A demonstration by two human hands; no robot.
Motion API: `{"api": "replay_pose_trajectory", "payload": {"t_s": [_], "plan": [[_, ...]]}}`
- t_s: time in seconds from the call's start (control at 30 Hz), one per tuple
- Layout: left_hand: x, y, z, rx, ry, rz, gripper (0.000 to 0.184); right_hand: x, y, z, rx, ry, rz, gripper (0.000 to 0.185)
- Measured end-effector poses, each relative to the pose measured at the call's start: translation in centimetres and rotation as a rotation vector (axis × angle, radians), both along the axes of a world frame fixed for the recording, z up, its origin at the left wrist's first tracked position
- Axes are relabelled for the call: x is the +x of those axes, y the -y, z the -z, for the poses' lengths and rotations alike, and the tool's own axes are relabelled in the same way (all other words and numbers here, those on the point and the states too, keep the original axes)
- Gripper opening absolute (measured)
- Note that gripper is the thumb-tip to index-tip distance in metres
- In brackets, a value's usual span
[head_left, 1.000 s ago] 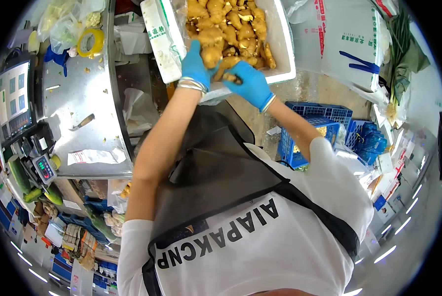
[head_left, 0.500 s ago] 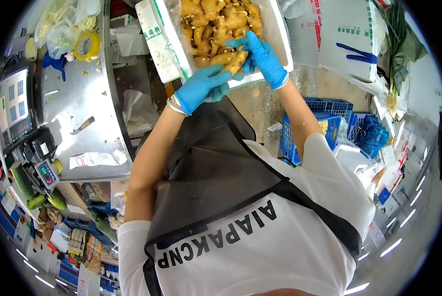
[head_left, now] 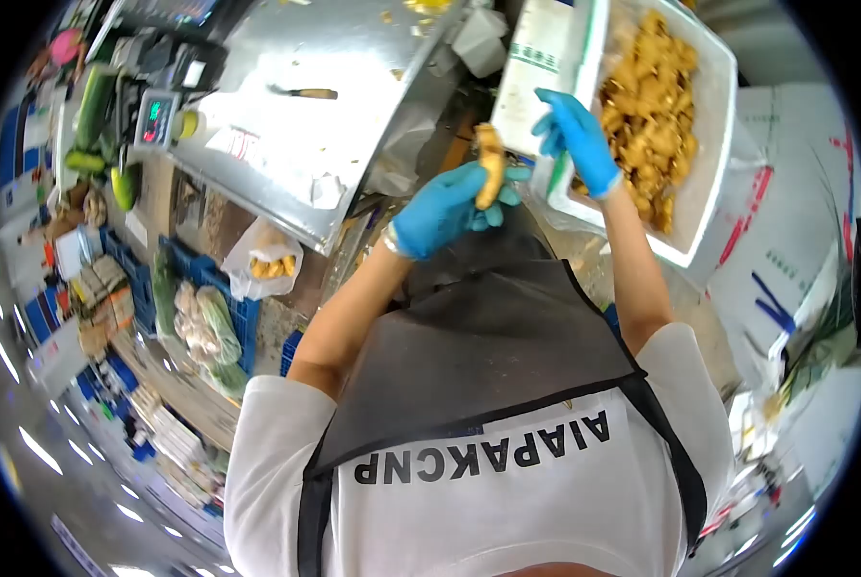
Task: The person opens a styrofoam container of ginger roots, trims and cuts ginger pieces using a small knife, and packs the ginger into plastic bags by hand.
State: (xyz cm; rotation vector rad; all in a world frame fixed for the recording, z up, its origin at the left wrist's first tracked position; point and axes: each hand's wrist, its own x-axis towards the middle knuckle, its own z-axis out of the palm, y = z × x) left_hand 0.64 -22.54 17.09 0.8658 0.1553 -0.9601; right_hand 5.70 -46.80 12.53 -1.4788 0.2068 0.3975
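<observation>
My left hand (head_left: 450,210), in a blue glove, holds a long piece of ginger (head_left: 489,165) upright between thumb and fingers, in front of the apron. To its right, my right hand (head_left: 579,142), gloved too, is raised with its fingers apart and nothing in it. It is over the near left edge of a white foam box (head_left: 717,144). Inside the box lies a heap of ginger (head_left: 652,106).
A metal table (head_left: 286,48) at the upper left bears a knife (head_left: 303,92) and a crumpled label sheet. Left of it are a scale display (head_left: 154,120) and cucumbers. A bag (head_left: 266,262) with yellowish pieces lies below the table. A foam lid (head_left: 531,72) stands beside the box.
The view has swung left, so the box appears further right. Both hands have come away from the ginger heap. The piece stays in my left hand, while my right hand has let go and opened.
</observation>
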Motion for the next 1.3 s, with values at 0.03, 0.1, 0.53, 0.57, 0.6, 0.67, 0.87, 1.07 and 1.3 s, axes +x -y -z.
{"api": "replay_pose_trajectory", "payload": {"t_s": [0.03, 0.1, 0.53, 0.57, 0.6, 0.67, 0.87, 1.07, 1.3], "plan": [[-0.5, -2.0, -1.3, -0.097, -0.045, -0.139, 0.048, 1.9, -2.7, 1.0, -0.055, -0.017, -0.052, 0.044], [-1.7, -5.3, -2.6, -0.061, -0.122, -0.369, 0.061, 4.8, -9.8, 3.3, -0.104, -0.014, -0.214, 0.052], [-9.0, -17.5, -3.6, 0.633, 0.243, -0.639, 0.037, 16.7, -40.6, 15.8, -1.052, 0.730, -0.686, 0.036], [-9.0, -17.9, -3.6, 0.680, 0.225, -0.639, 0.036, 16.2, -40.2, 16.0, -0.768, 0.488, -0.656, 0.035], [-8.9, -18.2, -3.8, 0.726, 0.209, -0.639, 0.035, 14.7, -39.3, 14.9, -0.484, 0.251, -0.610, 0.035], [-8.4, -18.4, -3.2, 0.739, 0.203, -0.663, 0.033, 11.3, -36.0, 12.0, 0.033, -0.031, -0.501, 0.031], [-3.9, -13.6, -1.0, 0.703, 0.392, -0.490, 0.028, -0.3, -17.6, 0.2, -0.430, 0.330, -0.367, 0.026], [-0.3, -0.9, -1.6, 0.669, 0.635, -0.156, 0.029, -6.5, -4.8, -5.2, -0.983, 0.753, -0.163, 0.019], [0.6, 9.3, -0.6, 0.530, 0.831, 0.149, 0.025, -10.3, 4.1, -4.9, -1.236, 0.576, -0.114, 0.015]]}}
